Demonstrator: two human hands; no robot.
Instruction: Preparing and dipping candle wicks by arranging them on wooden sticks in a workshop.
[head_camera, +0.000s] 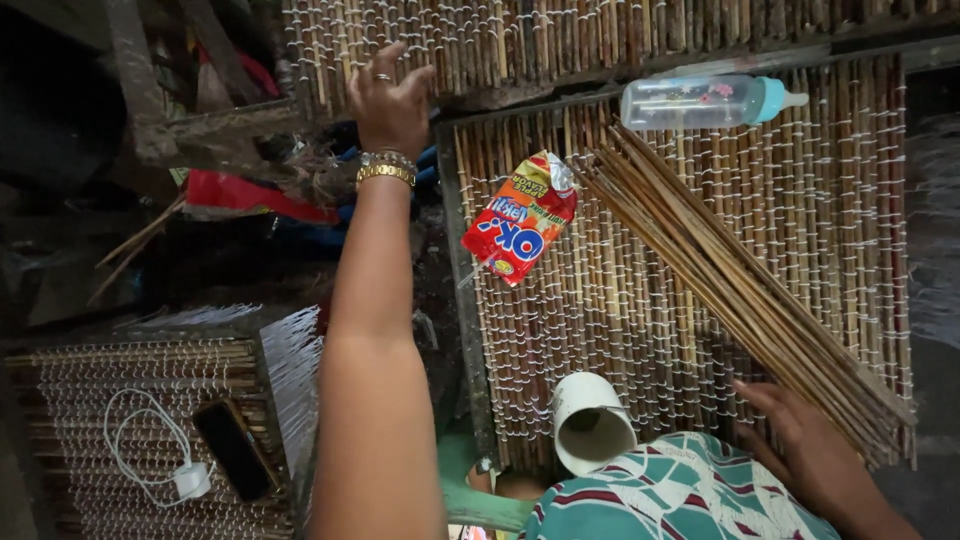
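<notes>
We see a red foil snack pouch (520, 230) with blue and orange print, a clear plastic baby bottle (705, 102) capped teal, a white plastic cup (592, 424), tan-brown bamboo sticks (740, 290), and teal patterned fabric (680, 495) striped maroon and white.

Things laid out on a woven stick mat (640, 330)

A bundle of sticks (730, 290) lies on the mat from 12 to 4 o'clock, with the right hand (800, 445) on its near end. The snack packet (520, 217) lies at 10 o'clock, the baby bottle (705, 100) at 12, the cup (590, 422) at 7. Off the mat at 9 o'clock, a phone (233, 448) and charger (185, 478) lie together. The left hand (392, 100) touches another mat (520, 35) at 11.
</notes>
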